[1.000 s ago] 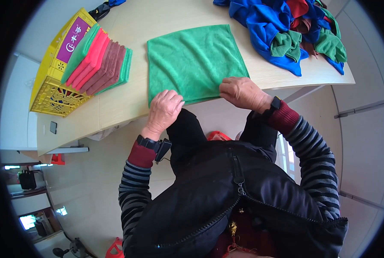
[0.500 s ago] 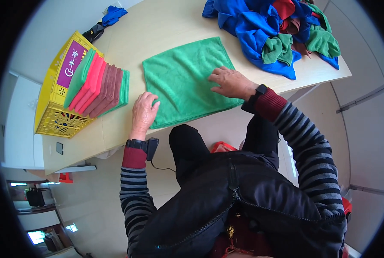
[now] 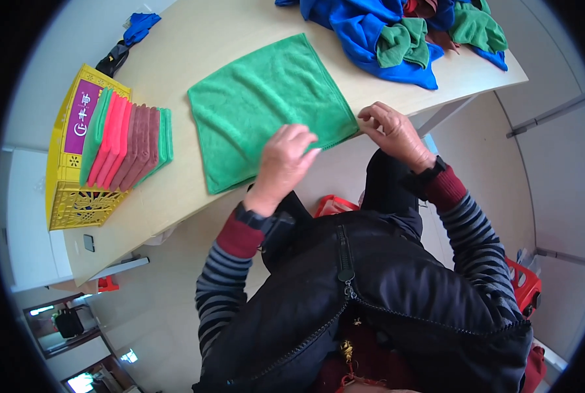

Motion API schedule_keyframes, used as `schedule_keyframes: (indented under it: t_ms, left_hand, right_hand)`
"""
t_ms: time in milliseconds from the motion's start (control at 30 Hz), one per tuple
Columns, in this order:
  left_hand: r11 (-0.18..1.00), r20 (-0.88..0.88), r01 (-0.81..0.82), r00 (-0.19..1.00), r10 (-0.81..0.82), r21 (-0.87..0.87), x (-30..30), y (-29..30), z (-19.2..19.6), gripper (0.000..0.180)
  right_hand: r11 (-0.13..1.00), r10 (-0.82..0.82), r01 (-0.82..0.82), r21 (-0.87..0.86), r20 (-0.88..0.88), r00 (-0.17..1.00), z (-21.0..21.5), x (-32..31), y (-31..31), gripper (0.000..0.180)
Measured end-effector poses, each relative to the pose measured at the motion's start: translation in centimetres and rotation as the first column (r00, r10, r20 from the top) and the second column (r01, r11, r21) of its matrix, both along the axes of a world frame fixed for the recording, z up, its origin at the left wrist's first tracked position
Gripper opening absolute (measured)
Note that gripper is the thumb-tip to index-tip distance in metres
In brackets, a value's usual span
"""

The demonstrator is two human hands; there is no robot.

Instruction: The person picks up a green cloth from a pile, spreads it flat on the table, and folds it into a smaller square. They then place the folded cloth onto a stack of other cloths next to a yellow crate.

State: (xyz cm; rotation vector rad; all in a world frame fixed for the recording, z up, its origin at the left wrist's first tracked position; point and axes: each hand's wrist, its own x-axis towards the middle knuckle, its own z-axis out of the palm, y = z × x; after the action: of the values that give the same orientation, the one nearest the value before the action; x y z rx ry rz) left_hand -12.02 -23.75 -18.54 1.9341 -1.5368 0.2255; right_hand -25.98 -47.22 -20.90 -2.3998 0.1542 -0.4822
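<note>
A green towel [image 3: 259, 98] lies spread on the table, lightly creased, with its near edge along the table's front edge. My left hand [image 3: 284, 162] is over the near edge of the towel, fingers stretched and apart, holding nothing. At the near right corner of the towel is my right hand [image 3: 397, 135], its bent fingertips and thumb closed on the corner. To the left, folded towels in green [image 3: 96, 134], pink [image 3: 113, 141] and brown [image 3: 138, 141] stand in a row against a yellow plastic crate [image 3: 60, 177].
A heap of blue cloths [image 3: 358, 46] with green and red ones lies at the far right of the table [image 3: 155, 72]. A blue cloth [image 3: 142, 27] and a dark object [image 3: 113, 59] are at the far left. A small grey flat object [image 3: 89, 243] rests near the left corner.
My left hand has moved right from the towel's left side to its near edge. My right hand has shifted to the near right corner. The whole view has tilted slightly.
</note>
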Motion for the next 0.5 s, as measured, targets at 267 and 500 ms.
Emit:
schedule_keyframes:
  t_ms: [267,500]
  left_hand:
    - [0.998,0.147,-0.041,0.989,0.035,0.040,-2.3,-6.9,-3.1,0.018]
    - [0.997,0.126,-0.064,0.990,0.058,0.041,-2.8,-7.1,-3.3,0.017]
  right_hand:
    - [0.970,0.002,0.036,-0.239,0.157,0.988,-1.2,0.4,1.3,0.022]
    - [0.975,-0.013,0.052,-0.215,0.179,0.984,-1.6,0.5,1.2,0.017]
